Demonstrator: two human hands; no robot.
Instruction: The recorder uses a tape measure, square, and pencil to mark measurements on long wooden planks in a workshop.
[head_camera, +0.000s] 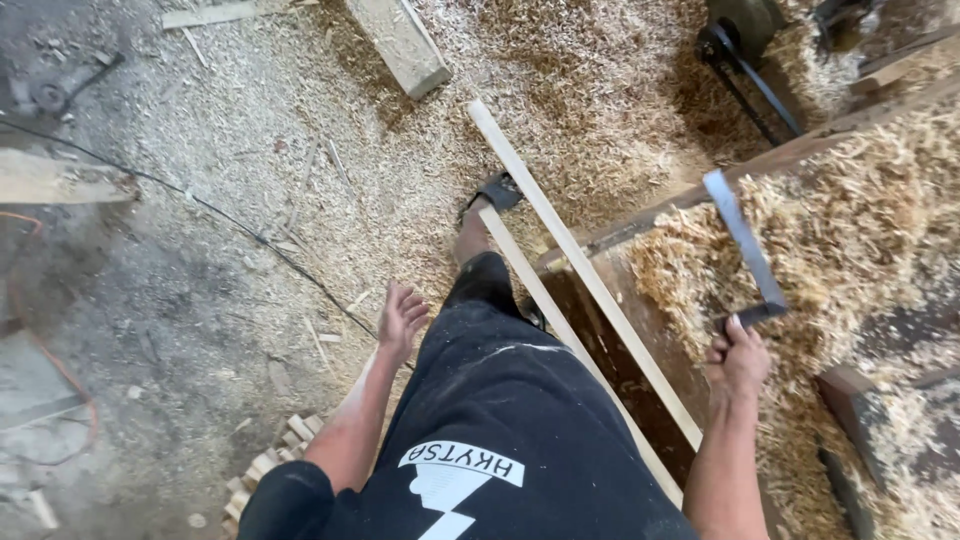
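My right hand is closed around the short arm of a grey-blue metal L-shaped square, whose long blade lies over a shavings-covered workbench. My left hand hangs free beside my hip with fingers apart, holding nothing. Two long pale wooden strips run diagonally between my leg and the bench edge. My foot in a dark sandal stands on the sawdust near their far ends.
A thick wooden block lies on the floor at the top. A black cable crosses the dusty floor, with an orange cable at the left. Small stacked wood pieces sit by my left arm. A dark belt-driven machine stands top right.
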